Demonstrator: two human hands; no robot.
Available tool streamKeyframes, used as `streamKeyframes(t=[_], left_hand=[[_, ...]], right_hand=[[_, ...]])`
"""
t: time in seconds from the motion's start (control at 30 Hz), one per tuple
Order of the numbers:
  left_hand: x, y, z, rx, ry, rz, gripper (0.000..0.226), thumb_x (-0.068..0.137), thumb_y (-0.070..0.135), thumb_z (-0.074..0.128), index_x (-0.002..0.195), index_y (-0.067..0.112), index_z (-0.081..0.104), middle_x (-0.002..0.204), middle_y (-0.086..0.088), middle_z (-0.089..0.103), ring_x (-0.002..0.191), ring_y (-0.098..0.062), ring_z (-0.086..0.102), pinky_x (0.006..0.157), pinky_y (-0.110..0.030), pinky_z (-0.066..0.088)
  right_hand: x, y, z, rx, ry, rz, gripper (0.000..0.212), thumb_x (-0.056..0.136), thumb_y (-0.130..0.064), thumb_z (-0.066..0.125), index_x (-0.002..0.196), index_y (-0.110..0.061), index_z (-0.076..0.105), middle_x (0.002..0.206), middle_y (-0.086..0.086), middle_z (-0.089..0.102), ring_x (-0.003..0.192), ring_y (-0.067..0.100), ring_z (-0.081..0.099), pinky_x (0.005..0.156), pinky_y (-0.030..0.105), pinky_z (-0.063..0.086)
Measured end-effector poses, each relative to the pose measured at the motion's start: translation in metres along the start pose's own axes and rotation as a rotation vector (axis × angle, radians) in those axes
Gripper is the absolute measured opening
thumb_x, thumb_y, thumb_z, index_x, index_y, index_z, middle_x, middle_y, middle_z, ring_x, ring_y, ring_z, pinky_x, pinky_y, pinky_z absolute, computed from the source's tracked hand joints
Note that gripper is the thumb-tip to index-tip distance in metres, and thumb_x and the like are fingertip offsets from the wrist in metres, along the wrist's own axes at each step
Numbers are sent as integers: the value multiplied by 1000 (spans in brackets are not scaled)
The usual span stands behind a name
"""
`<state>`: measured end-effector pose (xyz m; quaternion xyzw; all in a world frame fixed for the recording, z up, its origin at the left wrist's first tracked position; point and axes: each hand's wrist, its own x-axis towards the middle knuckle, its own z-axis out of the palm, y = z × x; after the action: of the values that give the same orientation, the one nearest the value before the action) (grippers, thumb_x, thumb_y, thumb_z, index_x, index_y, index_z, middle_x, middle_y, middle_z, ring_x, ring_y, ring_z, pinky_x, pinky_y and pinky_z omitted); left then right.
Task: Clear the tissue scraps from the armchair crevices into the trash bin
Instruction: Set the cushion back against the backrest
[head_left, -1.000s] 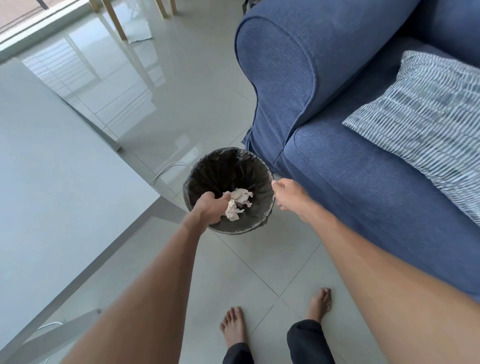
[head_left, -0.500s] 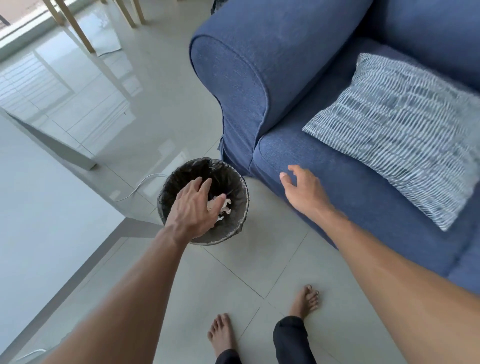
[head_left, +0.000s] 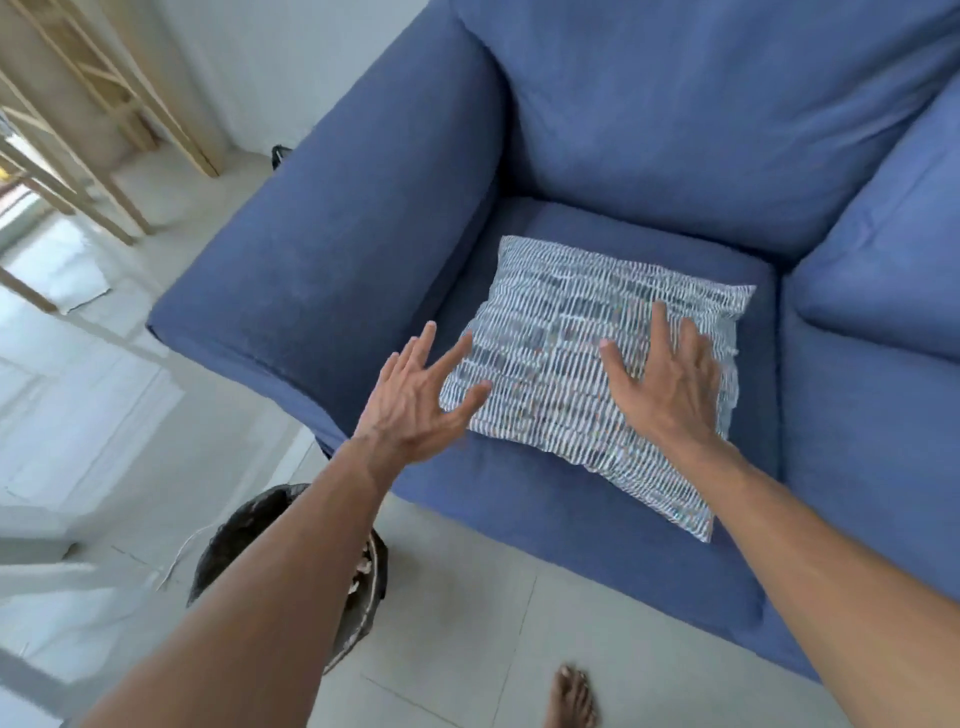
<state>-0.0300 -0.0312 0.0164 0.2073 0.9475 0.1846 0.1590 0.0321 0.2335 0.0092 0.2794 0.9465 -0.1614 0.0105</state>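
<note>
The tissue scraps (head_left: 363, 566) had been dropped into the trash bin (head_left: 358, 618); both hands (left hand (head_left: 410, 400), right hand (head_left: 670, 379)) were returned, spread and empty, to the striped cushion (head_left: 545, 332).

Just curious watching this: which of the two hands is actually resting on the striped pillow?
The right hand, lying flat on the striped pillow. The left hand is open beside the pillow's edge, holding nothing.

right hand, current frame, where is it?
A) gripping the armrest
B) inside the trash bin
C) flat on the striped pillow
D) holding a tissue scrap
C: the right hand lies open, palm down, on the striped pillow on the armchair seat, holding nothing; the trash bin is down on the floor under the left forearm.
</note>
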Motion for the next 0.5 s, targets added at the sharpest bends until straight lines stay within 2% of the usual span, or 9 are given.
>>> streamKeyframes(t=[0.13,0.27,0.4,0.5], left_hand=[[65,42,2,-52,-67,-74,73,94,71,28,158,41,9,167,-14,5,153,-30,12,124,-44,10],[108,64,9,-215,-120,-242,86,89,79,29,158,37,0,163,-24,11,152,-32,16,121,-49,19],[143,71,23,-381,-113,-382,98,82,85,29,160,29,6,160,-19,27,150,-32,21,120,-48,23],[170,72,27,-463,-142,-480,114,73,90,42,159,19,16,159,-13,34,145,-32,33,118,-45,30]], right_hand=[[32,45,-6,70,-35,123,94,86,-81,30,159,-29,1,163,18,8,149,45,9,119,60,13],[62,59,-10,412,-129,408,110,75,-88,42,158,-34,-5,165,15,0,148,43,20,113,59,28],[88,59,-7,574,-179,541,118,72,-86,54,158,-34,-8,166,14,-9,150,41,17,114,55,28],[109,61,3,634,-172,599,124,67,-82,65,159,-32,-2,166,13,5,148,38,24,114,53,30]])
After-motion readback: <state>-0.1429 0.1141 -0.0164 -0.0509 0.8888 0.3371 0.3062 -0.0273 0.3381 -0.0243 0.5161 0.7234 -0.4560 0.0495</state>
